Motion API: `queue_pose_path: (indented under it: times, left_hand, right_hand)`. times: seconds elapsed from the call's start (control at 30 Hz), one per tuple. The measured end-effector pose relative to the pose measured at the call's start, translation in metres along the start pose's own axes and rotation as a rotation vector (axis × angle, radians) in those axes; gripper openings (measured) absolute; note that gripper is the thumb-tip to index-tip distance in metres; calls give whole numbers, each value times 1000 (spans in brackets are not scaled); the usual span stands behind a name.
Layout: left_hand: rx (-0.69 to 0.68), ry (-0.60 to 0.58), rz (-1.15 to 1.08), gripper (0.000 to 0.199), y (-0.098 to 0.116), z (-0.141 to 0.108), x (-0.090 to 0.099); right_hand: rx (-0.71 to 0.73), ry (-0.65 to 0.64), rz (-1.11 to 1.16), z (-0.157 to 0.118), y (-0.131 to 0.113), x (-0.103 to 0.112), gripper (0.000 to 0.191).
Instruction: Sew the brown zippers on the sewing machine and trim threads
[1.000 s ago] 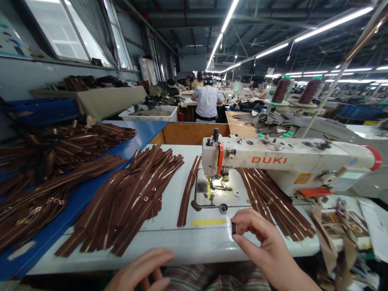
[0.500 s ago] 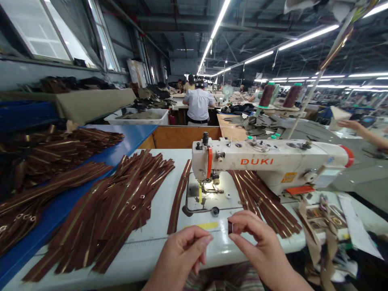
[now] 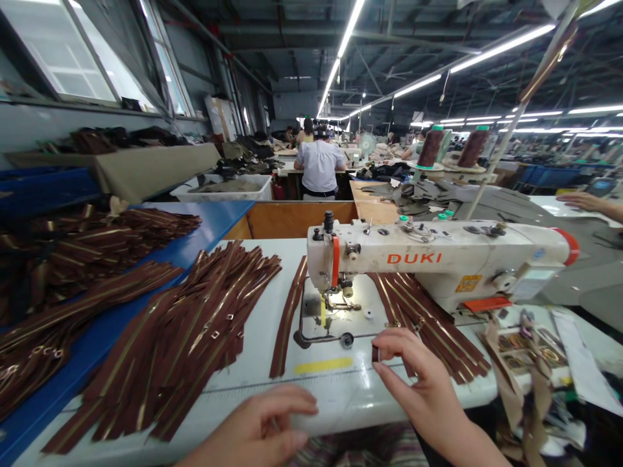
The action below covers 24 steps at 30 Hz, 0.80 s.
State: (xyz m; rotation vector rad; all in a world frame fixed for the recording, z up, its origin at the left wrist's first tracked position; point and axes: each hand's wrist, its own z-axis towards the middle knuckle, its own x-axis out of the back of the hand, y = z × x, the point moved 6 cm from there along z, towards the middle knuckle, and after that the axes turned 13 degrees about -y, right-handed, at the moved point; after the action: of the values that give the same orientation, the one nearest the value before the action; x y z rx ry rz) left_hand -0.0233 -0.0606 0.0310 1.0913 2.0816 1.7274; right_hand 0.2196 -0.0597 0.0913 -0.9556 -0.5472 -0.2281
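Observation:
My right hand (image 3: 421, 379) pinches a small dark brown piece of fabric (image 3: 374, 353) with a pale edge, between thumb and fingertips, just in front of the sewing machine (image 3: 413, 256). My left hand (image 3: 267, 421) is lower, over the table's front edge, with thumb and fingers apart and nothing in them. Past it, a single brown zipper (image 3: 288, 324) lies left of the machine's needle plate (image 3: 335, 324). Farther left is a big pile of brown zippers (image 3: 180, 337) with gold teeth. More zippers (image 3: 428, 324) fan out right of the needle, partly behind my right hand.
A blue surface (image 3: 214, 220) at the left bears more zippers. At the right sit a box of metal rings (image 3: 528, 347) and hanging beige strips (image 3: 503, 370). Thread cones (image 3: 431, 149) stand behind the machine. A co-worker's hand (image 3: 579, 200) reaches in at the far right.
My left hand has opened and moved down and left, away from my right hand. My right hand keeps the small brown piece and has shifted slightly right. The co-worker's hand is no longer holding up pale cloth.

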Motion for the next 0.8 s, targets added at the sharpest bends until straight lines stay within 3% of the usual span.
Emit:
queue_pose_path:
  times: [0.13, 0.23, 0.37, 0.5, 0.7, 0.8]
  left_hand:
    - [36, 217, 157, 32, 21, 51, 7]
    - [33, 285, 324, 44, 28, 88, -3]
    - [-69, 305, 568, 27, 31, 116, -16]
    - [-131, 333, 656, 16, 30, 119, -20]
    - [-318, 391, 574, 35, 45, 99, -28]
    - [-428, 444, 594, 34, 60, 84, -31]
  right_hand:
    - [30, -18, -35, 0, -1, -5, 32]
    - [40, -35, -38, -2, -1, -9, 35]
    - [35, -27, -35, -1, 1, -11, 28]
    - [-17, -57, -28, 7, 13, -19, 17]
    - [-31, -79, -17, 18, 24, -32, 19]
    - [-23, -50, -5, 19, 18, -30, 20]
